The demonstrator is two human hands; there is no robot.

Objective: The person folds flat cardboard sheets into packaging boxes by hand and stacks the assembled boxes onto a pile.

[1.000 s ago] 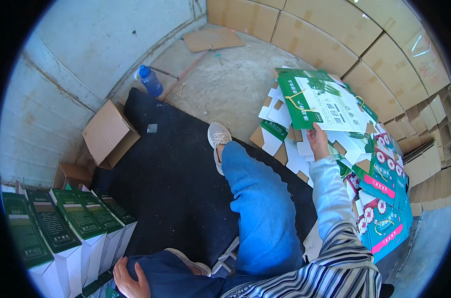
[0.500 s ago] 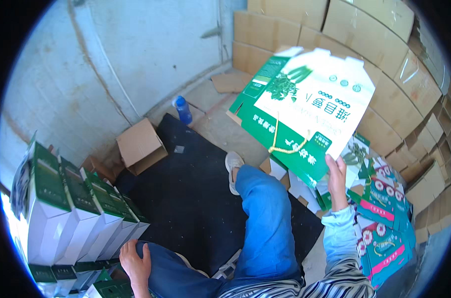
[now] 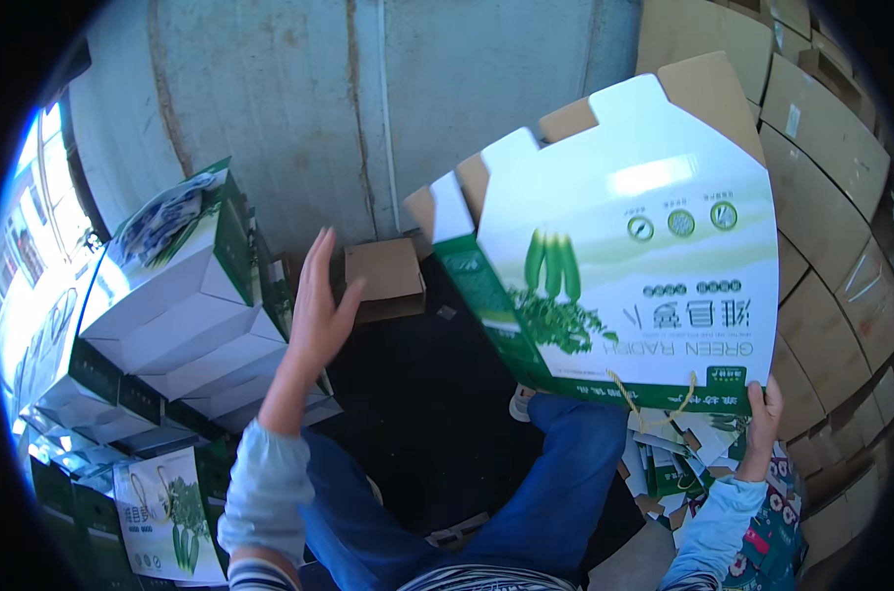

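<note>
A flattened white and green carton (image 3: 605, 246), printed with green radishes, is held up on the right by my right hand (image 3: 764, 414), whose fingers close on its lower right corner. A yellow cord handle (image 3: 654, 404) hangs at the carton's lower green edge. Its far edge has cut flaps with bare brown cardboard showing. My left hand (image 3: 324, 305) is raised in mid-air, fingers stretched out and thumb apart, holding nothing. It is between the carton and the stacked boxes on the left.
Folded-up green and white boxes (image 3: 186, 325) are stacked at left, with a patterned cloth (image 3: 171, 212) on top. A small brown box (image 3: 383, 271) stands by the wall on a black mat (image 3: 398, 384). Flat cartons (image 3: 673, 458) lie at lower right; brown cartons (image 3: 831, 177) are piled behind.
My view has turned left. The left hand has come up off my knee and opened in the air. The carton, still in my right hand, has swung round to face me more squarely.
</note>
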